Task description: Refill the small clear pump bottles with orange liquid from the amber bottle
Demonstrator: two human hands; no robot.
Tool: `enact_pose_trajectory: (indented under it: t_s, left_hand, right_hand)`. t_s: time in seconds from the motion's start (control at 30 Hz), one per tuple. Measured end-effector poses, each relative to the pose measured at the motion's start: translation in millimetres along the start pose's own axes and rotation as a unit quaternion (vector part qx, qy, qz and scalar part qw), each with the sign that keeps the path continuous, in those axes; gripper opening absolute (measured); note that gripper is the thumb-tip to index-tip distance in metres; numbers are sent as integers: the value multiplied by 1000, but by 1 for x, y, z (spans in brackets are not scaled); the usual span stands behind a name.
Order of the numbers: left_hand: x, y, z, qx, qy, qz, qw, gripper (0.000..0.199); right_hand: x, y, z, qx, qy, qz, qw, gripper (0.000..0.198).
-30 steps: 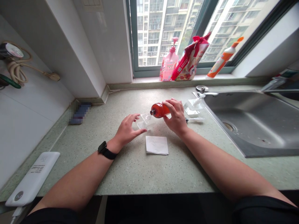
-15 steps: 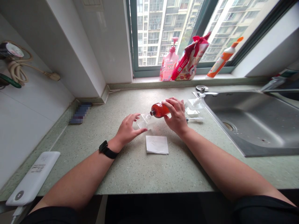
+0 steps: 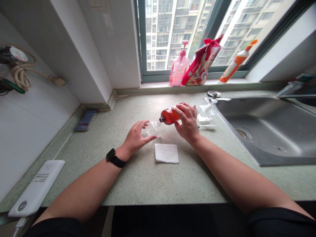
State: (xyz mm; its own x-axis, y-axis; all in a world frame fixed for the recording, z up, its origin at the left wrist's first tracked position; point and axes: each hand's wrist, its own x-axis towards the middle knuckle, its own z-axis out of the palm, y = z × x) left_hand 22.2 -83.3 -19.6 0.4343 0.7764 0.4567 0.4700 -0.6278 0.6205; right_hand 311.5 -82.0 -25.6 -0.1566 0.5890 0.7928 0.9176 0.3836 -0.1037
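Tilted nearly on its side, a reddish-orange bottle (image 3: pixel 169 116) is gripped by my right hand (image 3: pixel 187 121), its dark uncapped mouth pointing left. Just below that mouth is a small clear plastic container (image 3: pixel 152 128). My left hand (image 3: pixel 137 136) has its thumb and fingers closed around the container's left side. Whether liquid is running from the bottle, I cannot tell. A folded white paper towel (image 3: pixel 166 153) lies flat on the counter, nearer to me than the container.
A clear packet with a white pump head (image 3: pixel 206 110) lies by the steel sink (image 3: pixel 271 131), a thin white-handled item (image 3: pixel 207 127) beside it. Bottles and a red bag (image 3: pixel 202 62) stand on the windowsill. At left are a white power bank (image 3: pixel 37 187) and a blurred dark item (image 3: pixel 86 119).
The view has shifted very slightly. Both hands keep their grips, and the bottle stays tilted over the container.
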Motion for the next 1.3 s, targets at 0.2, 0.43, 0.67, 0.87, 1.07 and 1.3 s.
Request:
enact_pose_trajectory:
  t_s: [0.2,0.43,0.67,0.87,1.07,1.3]
  left_hand:
    - [0,1,0,-1,3,4,1000,72]
    - [0,1,1,2,-1,7,1000,73]
    - [1,0,2,-4,-1,4,1000,72]
    - [2,1,4,-9,-1,9,1000,74]
    - [2,2,5,-15,-4,2,1000,73]
    - [2,2,5,-23,-7,-4,1000,73]
  right_hand:
    - [0,1,0,1,-3,4,1000,83]
    - [1,1,-1,-3,-4,4,1000,77]
    - [2,1,-2,-5,-4,9,1000,73]
    - [2,0,-3,4,4,11,1000,73]
    - [2,-1,-3,0,4,9,1000,75]
    - [2,0,-5,-6,-11,8,1000,80]
